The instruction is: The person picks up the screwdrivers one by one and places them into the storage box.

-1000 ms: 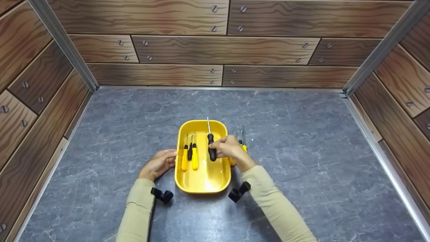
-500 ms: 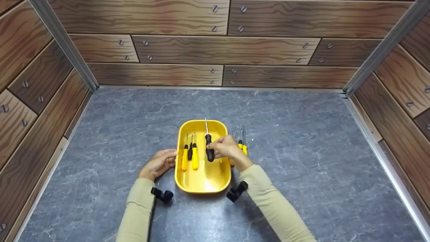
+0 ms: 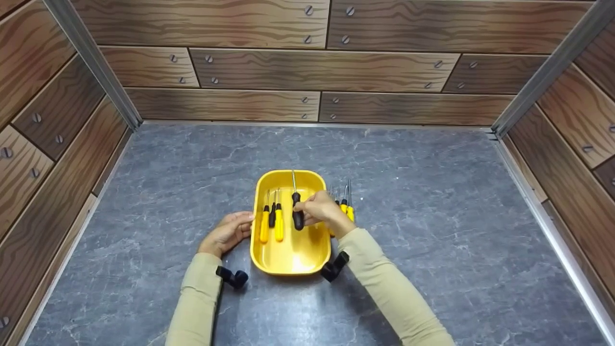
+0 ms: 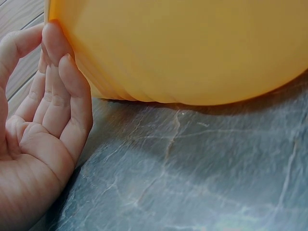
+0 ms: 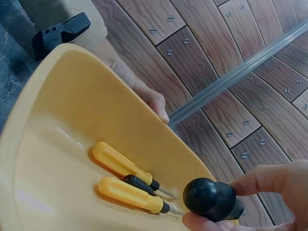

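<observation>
Right hand (image 3: 321,209) pinches black-handled metal-shafted screwdriver (image 3: 298,218) over rounded yellow plastic tray (image 3: 288,262), roughly parallel to three yellow- and black-handled screwdrivers (image 3: 272,217) lying left.

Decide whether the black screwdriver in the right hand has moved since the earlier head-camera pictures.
Yes: the black screwdriver has shifted slightly left against the yellow tray, towards the three screwdrivers inside.

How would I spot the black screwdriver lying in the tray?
On the grey table, find the yellow tray. Three screwdrivers lie in its left half. The black screwdriver is the middle one, flanked by two longer yellow ones.
</observation>
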The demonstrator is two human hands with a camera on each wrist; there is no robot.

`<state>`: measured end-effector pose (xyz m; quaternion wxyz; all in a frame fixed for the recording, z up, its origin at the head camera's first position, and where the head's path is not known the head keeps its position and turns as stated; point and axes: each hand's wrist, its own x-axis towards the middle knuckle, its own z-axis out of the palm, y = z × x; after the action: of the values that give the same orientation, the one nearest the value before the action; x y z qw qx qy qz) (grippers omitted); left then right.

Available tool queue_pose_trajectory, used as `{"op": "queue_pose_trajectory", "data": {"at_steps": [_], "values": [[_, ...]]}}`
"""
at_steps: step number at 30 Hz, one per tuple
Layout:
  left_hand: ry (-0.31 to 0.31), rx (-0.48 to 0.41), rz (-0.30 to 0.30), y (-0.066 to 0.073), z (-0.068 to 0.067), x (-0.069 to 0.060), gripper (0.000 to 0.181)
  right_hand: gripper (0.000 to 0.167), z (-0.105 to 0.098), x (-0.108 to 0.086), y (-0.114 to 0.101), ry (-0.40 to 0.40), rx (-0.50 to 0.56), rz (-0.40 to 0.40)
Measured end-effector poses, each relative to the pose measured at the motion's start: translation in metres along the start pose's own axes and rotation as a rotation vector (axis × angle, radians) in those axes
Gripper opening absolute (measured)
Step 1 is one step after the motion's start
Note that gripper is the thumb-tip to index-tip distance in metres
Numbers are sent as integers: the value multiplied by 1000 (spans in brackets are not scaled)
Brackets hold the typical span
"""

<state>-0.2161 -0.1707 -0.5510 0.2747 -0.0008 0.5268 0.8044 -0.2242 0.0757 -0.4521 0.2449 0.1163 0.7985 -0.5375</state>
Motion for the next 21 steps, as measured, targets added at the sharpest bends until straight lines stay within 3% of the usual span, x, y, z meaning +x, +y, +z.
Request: {"op": "queue_pose_trajectory", "data": {"at_steps": [11,21], "values": [[18,-5,-5,1,1,0,15,13,6,3,-1,-15,-43,14],[16,-14,4,-1,0,-1,14,8,12,7,5,-52,-1,23]]}}
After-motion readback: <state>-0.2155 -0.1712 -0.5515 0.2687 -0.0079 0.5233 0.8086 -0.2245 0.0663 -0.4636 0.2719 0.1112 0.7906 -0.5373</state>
